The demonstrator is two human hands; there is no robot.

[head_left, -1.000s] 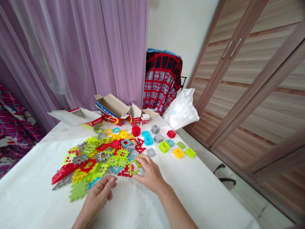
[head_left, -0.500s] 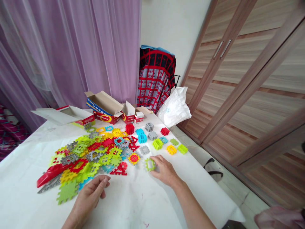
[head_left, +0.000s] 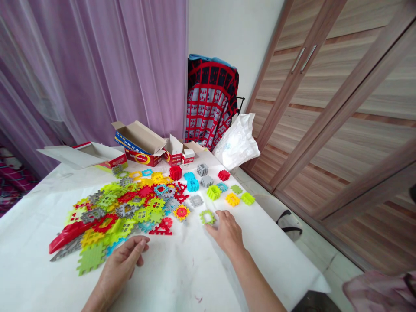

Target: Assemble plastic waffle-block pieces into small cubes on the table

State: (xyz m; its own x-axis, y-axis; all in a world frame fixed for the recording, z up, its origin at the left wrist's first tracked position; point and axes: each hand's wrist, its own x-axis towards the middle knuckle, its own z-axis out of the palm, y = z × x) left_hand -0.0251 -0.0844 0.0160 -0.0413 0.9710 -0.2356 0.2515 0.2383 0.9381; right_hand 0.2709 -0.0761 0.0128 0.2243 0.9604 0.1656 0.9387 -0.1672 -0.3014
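Note:
A light green frame-shaped building piece (head_left: 207,217) lies flat on the white tablecloth. My right hand (head_left: 226,232) is just beside it, thumb and forefinger spread apart at its right edge, holding nothing. Loosely curled, with the thumb against the fingers, my left hand (head_left: 125,258) hovers over the near side of the table with nothing visible in it. Left of centre spreads a pile of toothed plastic pieces (head_left: 141,215) in several colours. Beyond my right hand are sorted stacks, among them a green stack (head_left: 213,192), a yellow stack (head_left: 232,199) and a blue stack (head_left: 192,185).
Opened cartons stand along the back, including a blue and red box (head_left: 139,143) and a box with a raised flap (head_left: 97,156). A white plastic bag (head_left: 238,143) rests at the far right corner. Wooden wardrobe doors (head_left: 325,108) rise to the right.
My right hand has let go of the light green piece, and its fingers have spread. The left hand keeps nearly the same pose. The view has shifted slightly.

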